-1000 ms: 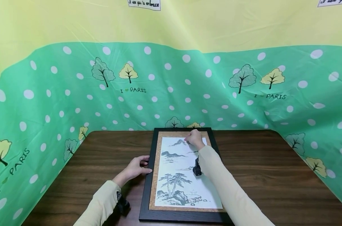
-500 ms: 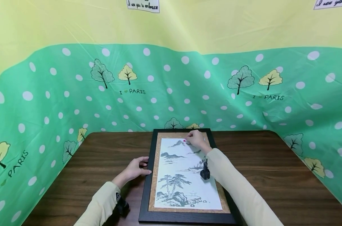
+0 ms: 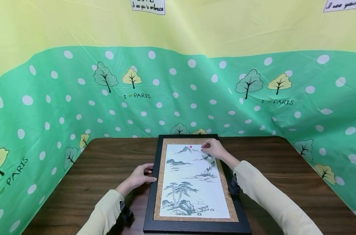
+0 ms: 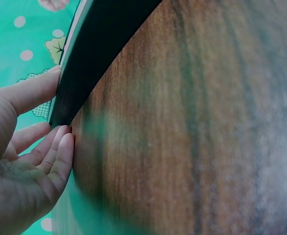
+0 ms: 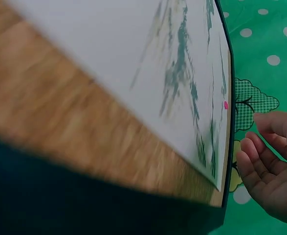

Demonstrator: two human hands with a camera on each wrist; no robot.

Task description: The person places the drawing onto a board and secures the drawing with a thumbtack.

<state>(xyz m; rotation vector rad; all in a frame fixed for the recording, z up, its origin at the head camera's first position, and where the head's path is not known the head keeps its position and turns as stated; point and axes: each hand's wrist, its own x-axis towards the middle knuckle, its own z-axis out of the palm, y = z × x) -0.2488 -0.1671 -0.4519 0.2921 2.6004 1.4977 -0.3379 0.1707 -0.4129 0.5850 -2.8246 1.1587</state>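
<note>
A black-framed cork board (image 3: 158, 202) lies on the table, bearing a white sheet with an ink landscape (image 3: 201, 191). A small pink pin (image 3: 191, 147), likely a thumbtack, shows near the sheet's top middle; it is also visible in the right wrist view (image 5: 226, 105). My left hand (image 3: 139, 175) touches the board's left edge with thumb and fingertips, its fingers loosely bent, as the left wrist view (image 4: 26, 156) also shows. Over the sheet's upper right corner hovers my right hand (image 3: 214, 149), fingers loosely curled with nothing visible between them.
The brown wooden table (image 3: 113, 150) extends on both sides of the board. Behind it hangs a green and yellow cloth (image 3: 166, 81) with dots and trees. Dark cameras sit on both wrists, the right one (image 3: 233, 185) over the frame's right edge.
My right hand has left the pink pin and moved right toward the sheet's upper right corner, uncovering the pin. The left hand has stayed at the board's left edge.
</note>
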